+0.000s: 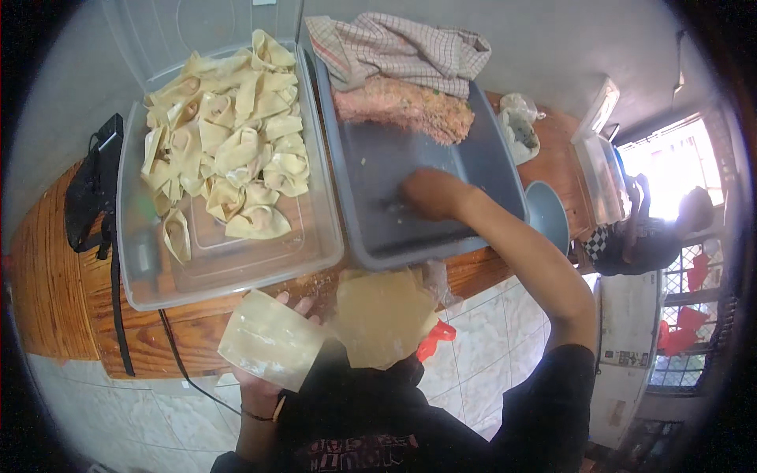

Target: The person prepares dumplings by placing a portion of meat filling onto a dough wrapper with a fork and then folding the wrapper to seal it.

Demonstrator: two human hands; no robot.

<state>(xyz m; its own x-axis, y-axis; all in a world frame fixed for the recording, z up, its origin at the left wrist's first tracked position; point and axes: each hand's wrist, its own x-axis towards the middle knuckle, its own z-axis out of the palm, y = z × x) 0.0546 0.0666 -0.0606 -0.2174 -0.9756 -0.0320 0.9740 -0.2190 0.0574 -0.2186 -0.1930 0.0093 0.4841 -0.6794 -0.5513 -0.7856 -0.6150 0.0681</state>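
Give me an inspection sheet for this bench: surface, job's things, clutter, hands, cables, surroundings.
Surface: wooden table, crumbs at its front edge.
Job's things: clear tub of folded dumplings; grey tray with minced filling; wrapper stack.
Clutter: checked cloth, plastic bag, blue bowl, black pouch.
Hands: left hand holds one square wrapper; right hand down on the tray.
Cables: black cord hangs over the table edge.
Surroundings: tiled floor; another person by a bright window.
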